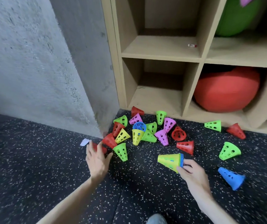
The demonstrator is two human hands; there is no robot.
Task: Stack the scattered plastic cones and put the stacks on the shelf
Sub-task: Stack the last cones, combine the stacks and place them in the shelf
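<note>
In the head view, the gathering step is under way. The right hand (192,169), low and right of centre, pinches the wide rims of a small nested stack (170,162), yellow outermost with green and blue edges showing; the stack lies tilted, tip pointing left. The left hand (97,156), left of centre, has its grip spread over a red cone (98,147) at the near edge of the pile; whether the fingers have closed on it cannot be told.

The next move likely calls for lifting that red cone and slipping it, rim matched to tip, onto the stack.

The scattered cones (145,130) fill the middle of the frame: thin, glossy plastic, tapered, pierced with oval holes, in red, green, yellow, pink and blue. They lie on speckled black rubber floor (137,191). At upper right stands the shelf (160,52), matte tan board with open cubbies, none holding cones. A rough grey concrete wall (40,62) fills the upper left.
</note>
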